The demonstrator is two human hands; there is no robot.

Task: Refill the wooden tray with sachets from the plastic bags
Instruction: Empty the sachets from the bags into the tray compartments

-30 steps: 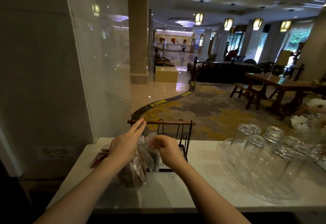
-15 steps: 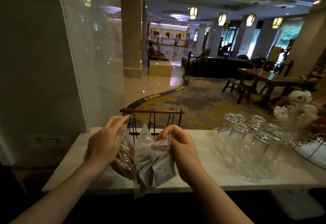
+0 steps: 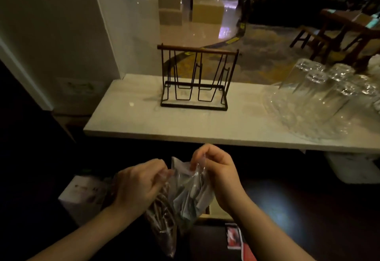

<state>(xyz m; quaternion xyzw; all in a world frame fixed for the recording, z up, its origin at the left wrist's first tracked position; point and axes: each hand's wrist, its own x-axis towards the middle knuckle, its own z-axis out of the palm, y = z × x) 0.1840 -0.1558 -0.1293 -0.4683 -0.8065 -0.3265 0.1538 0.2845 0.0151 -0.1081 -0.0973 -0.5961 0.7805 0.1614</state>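
The right hand [image 3: 219, 170] pinches the top edge of a clear bag [image 3: 191, 192] of pale sachets, thumb and fingers closed on the plastic. The left hand [image 3: 137, 182] curls around a second bag [image 3: 162, 217] of brownish sachets, while its fingertips reach over to nip the clear bag's mouth. Both bags hang below the counter edge, touching each other.

The step looks like opening the clear bag. To do it well, grip each lip of the mouth close to the seal and pull apart evenly — the thin film could tear sideways and spill sachets on the dark floor. Setting the brown bag down first would free the left hand's fingers.

A pale wooden corner [image 3: 216, 212] shows under the bags; it may be the tray, but most of it is hidden, so I cannot tell. Beside it lies something red and white [image 3: 234, 238], and to the left a white box [image 3: 82, 195].

Beyond, the marble counter [image 3: 133, 120] holds an empty wire rack [image 3: 195, 79] with a wooden bar, and upturned glasses [image 3: 320, 88] on a clear platter at the right. Past the counter opens a dim lobby — patterned carpet and wooden tables.
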